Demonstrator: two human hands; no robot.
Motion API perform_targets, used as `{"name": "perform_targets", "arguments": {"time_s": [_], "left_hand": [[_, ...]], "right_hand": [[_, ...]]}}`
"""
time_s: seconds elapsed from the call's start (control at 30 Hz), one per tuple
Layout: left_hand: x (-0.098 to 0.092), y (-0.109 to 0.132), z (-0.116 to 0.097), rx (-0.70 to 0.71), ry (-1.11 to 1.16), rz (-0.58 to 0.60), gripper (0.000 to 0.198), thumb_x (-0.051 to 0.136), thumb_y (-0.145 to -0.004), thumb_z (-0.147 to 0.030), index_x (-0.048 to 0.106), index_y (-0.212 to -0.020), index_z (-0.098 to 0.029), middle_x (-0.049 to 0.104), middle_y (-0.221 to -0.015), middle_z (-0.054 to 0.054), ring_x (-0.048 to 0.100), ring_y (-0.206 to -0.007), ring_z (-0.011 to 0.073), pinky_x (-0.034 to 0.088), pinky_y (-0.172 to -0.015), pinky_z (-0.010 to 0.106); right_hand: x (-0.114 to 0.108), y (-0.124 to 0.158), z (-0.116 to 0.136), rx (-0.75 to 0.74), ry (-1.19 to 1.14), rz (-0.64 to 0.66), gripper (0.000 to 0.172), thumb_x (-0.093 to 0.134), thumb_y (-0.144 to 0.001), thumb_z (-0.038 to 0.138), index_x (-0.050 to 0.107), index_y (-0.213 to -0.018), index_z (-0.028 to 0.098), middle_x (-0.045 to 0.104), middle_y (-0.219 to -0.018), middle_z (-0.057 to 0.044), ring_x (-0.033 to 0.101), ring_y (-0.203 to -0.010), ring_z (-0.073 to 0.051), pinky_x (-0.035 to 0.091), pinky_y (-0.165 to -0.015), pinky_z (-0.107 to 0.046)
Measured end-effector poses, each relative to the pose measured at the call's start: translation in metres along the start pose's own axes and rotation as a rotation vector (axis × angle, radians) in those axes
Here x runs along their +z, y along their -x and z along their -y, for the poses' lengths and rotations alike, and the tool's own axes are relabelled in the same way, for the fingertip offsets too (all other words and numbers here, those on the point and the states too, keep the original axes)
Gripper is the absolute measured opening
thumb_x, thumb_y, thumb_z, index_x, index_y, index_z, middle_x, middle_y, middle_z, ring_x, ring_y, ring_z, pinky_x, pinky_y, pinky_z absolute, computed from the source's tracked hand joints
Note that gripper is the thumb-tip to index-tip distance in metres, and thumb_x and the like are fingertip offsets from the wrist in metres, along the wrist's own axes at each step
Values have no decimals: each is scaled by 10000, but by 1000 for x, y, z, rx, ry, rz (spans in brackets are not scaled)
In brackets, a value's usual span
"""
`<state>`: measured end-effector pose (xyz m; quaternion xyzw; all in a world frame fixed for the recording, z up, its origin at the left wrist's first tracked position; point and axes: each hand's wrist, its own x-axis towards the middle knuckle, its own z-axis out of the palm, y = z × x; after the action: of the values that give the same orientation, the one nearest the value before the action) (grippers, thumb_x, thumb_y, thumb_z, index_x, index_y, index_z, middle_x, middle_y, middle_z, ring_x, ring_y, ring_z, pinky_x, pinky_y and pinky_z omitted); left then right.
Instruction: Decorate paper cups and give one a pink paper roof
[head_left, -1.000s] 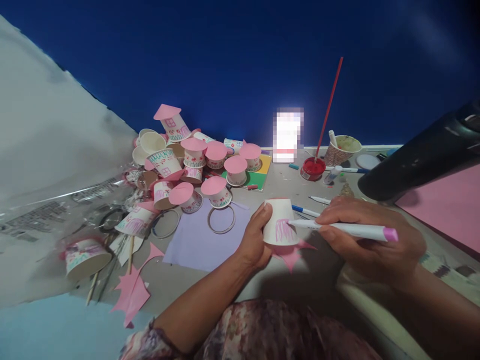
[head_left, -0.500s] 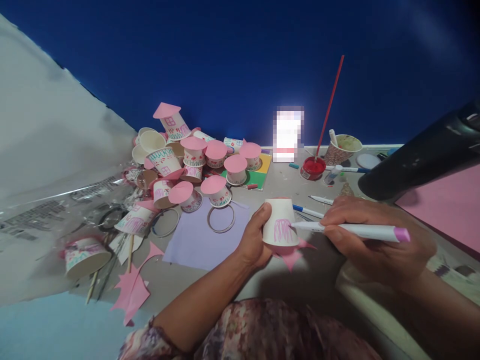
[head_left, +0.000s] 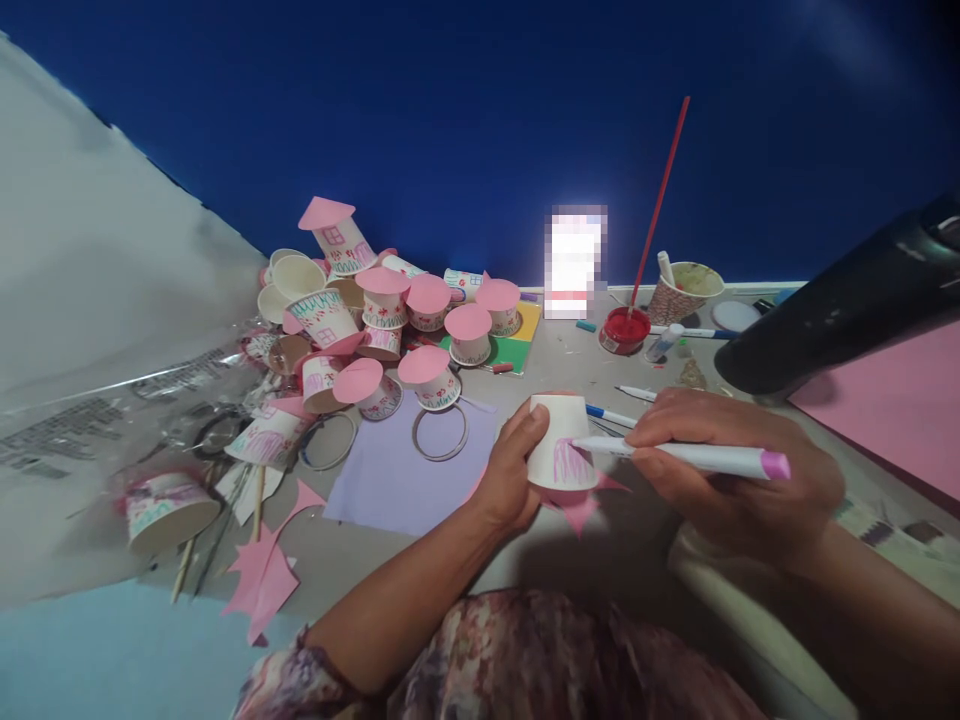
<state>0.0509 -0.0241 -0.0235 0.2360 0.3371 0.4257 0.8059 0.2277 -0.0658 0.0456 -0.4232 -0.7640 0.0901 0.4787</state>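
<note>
My left hand [head_left: 510,470] grips an upturned white paper cup [head_left: 559,440] from its left side. The cup carries pink scribbled lines on its wall and stands on a scrap of pink paper [head_left: 581,505]. My right hand [head_left: 731,470] is closed on a white marker with a pink end [head_left: 697,458], held nearly level. The marker's tip touches the cup's wall at the pink lines.
A heap of decorated cups with pink round lids [head_left: 390,320] lies at the back left, beside a lilac sheet [head_left: 405,465] with cup rings. A red paint pot with a long red stick [head_left: 625,330], pens [head_left: 611,413], a patterned cup [head_left: 682,292], pink card [head_left: 892,400] and a black cylinder [head_left: 840,315] sit right.
The marker has shifted slightly left and back against the cup as it draws. The view has tilted a little; the left hand and cup stay put.
</note>
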Motion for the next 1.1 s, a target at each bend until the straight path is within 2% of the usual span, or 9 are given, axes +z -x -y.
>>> {"name": "perform_targets", "arguments": {"time_s": [0.17,0.33,0.47,0.57,0.67,0.83,0.97,1.1], "left_hand": [[0,0,1,16,-6,12,548,859,-712,-565,743,-1053,-152,723,-791,32,697,-753,207,535,-685,292],[2,0,-1,1,16,3,572,868,-697,-567,736,-1065,-150,746,-813,52,737,-883,277,569,-805,357],[5,1,-4,-22,45,-29,599,899,-657,-550,734,-1069,-148,760,-866,60,738,-939,295,565,-867,380],[6,0,-4,-33,54,-47,567,889,-675,-532,734,-1052,-137,752,-834,60,734,-960,302,557,-889,384],[5,0,-4,-52,60,-50,550,870,-709,-516,731,-1073,-128,766,-891,82,727,-998,305,548,-912,384],[1,0,-5,-90,88,-65,531,848,-749,-506,738,-1083,-109,754,-889,81,712,-836,240,557,-829,351],[5,1,-9,-182,144,-80,498,775,-829,-509,730,-1089,-86,735,-791,84,673,-711,216,562,-713,344],[11,3,-12,-204,169,-85,456,748,-851,-500,746,-1041,-85,735,-750,92,670,-696,217,560,-731,342]], "right_hand": [[1,0,0,-22,-74,8,152,667,-901,92,651,-853,236,719,-681,21,658,-582,-161,493,-561,-309],[1,0,2,-59,-134,88,100,675,-911,123,665,-856,206,715,-677,-2,629,-566,-156,460,-550,-307],[0,-1,3,-61,-146,76,95,686,-910,130,670,-863,211,721,-679,-2,638,-569,-156,463,-549,-301],[-1,-2,3,-39,-133,82,114,689,-906,134,667,-847,229,718,-667,3,646,-560,-159,475,-543,-300],[0,-2,4,-18,-124,76,133,666,-909,121,669,-836,232,711,-657,4,638,-549,-156,479,-536,-300],[-2,0,1,29,-145,52,157,659,-896,104,663,-806,232,697,-652,14,635,-548,-149,475,-521,-291],[-5,2,-1,74,-166,-56,156,665,-894,87,688,-841,231,720,-705,13,652,-584,-149,496,-552,-286],[-2,1,0,59,-137,-46,129,687,-879,113,695,-814,223,711,-670,11,650,-556,-155,499,-544,-293]]}}
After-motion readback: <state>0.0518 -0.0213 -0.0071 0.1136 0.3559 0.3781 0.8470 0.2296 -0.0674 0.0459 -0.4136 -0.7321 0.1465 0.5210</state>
